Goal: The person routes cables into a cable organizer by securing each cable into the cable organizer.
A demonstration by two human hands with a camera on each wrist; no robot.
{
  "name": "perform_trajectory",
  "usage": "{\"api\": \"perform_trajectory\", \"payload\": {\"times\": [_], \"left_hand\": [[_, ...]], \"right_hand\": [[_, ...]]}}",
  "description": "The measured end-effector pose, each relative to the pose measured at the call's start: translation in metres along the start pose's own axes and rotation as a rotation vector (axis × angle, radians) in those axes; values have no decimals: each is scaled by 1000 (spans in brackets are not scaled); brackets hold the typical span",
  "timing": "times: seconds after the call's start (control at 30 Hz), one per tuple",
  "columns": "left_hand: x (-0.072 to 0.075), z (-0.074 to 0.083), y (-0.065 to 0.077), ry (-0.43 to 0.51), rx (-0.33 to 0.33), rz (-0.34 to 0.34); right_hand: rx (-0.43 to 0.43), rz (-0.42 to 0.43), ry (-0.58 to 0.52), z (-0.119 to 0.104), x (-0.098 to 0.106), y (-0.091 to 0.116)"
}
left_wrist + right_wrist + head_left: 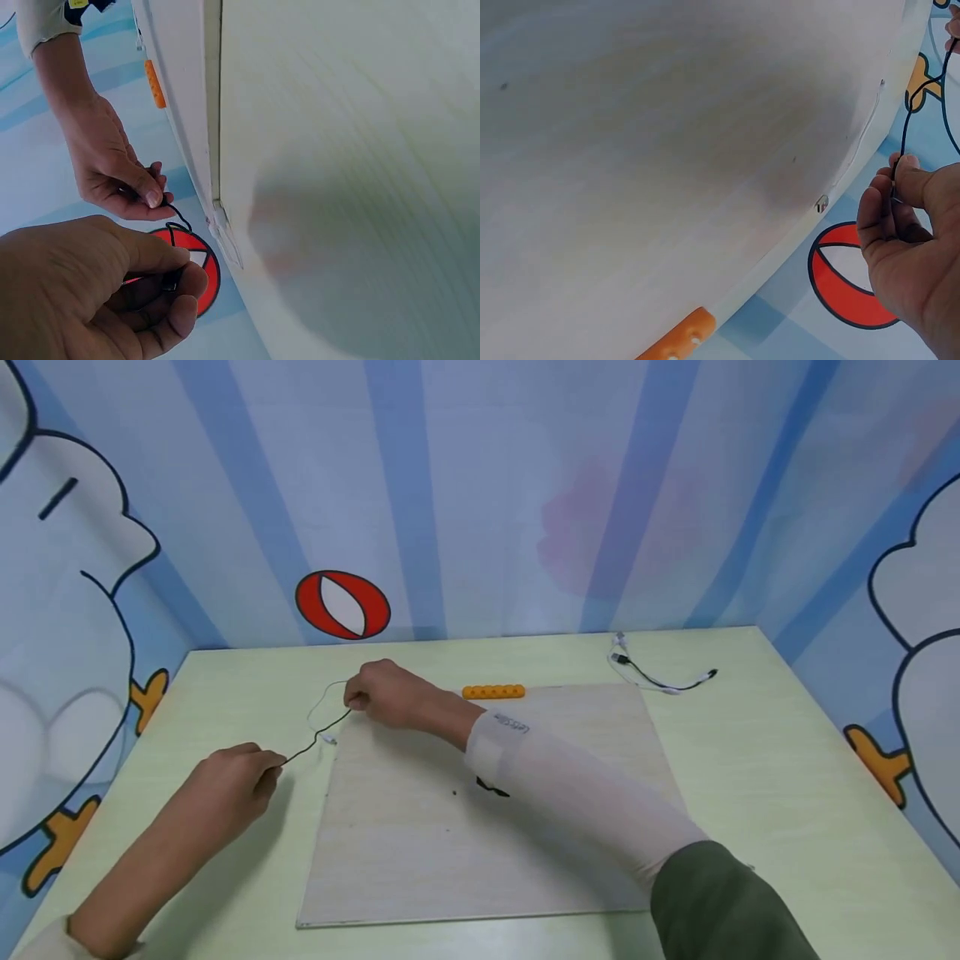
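Observation:
A thin black cable (317, 737) runs between my two hands above the left edge of a pale board. One end is pinched in my left hand (232, 783), between thumb and fingers, nearer to me. My right hand (386, 693), reaching across to the board's far left corner, pinches the other end; the right wrist view shows the cable (905, 135) between its thumb and fingertips. Fingers cover most of both cable ends. Just behind the black cable, a white cable (310, 714) with a small plug lies on the table.
The board (420, 868) lies on a light table (780, 793). An orange strip (493, 692) with a bumpy top sits at its far edge. Another black cable (656, 682) and a white cable (611, 656) lie at the back right. A small black item (491, 787) shows beside my right sleeve.

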State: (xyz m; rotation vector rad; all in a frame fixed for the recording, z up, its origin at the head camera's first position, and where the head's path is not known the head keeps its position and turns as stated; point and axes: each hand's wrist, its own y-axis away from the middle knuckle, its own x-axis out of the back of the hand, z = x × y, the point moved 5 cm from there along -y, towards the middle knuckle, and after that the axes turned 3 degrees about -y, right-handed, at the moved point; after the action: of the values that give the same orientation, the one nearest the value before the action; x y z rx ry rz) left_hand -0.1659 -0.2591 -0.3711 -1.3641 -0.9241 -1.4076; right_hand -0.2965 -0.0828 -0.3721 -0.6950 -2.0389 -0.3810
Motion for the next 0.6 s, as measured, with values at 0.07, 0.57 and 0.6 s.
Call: {"api": "perform_trajectory", "payload": {"times": [0.07, 0.57, 0.6], "left_hand": [[0, 4, -1, 0, -2, -7], [-1, 35, -8, 11, -53, 2], [-1, 37, -8, 12, -51, -3]], "right_hand": [[-14, 3, -9, 2, 2, 3], [-76, -2, -68, 20, 10, 24], [-77, -3, -67, 20, 11, 25]]}}
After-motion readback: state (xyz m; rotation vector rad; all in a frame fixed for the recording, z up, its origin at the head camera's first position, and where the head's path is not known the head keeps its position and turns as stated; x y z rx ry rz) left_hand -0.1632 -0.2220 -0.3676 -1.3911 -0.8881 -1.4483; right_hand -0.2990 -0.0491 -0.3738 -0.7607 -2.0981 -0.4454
